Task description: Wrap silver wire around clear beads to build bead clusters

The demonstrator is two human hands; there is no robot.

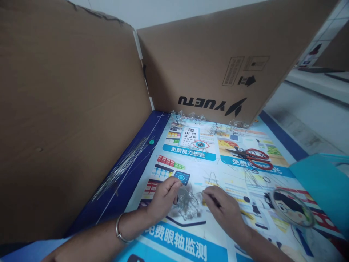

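Note:
A clear, shiny bundle of looped beads or wire (187,208) hangs low over the printed mat between my hands; its exact make is blurred. My left hand (163,199), with a metal bangle at the wrist, is closed in a pinch at the bundle's upper left. My right hand (224,208) pinches a thin wire at the bundle's right side. Beyond them, scissors with red handles (257,159) lie on the mat. Several straight thin wires (122,165) rest in a sheaf at the left.
Cardboard walls (201,65) stand at the left and back. Several clear wire clusters (193,116) line the foot of the back wall. A clear ring-shaped roll (309,220) lies at the right, near a turquoise box (321,182). A small green piece (151,142) sits by the sheaf.

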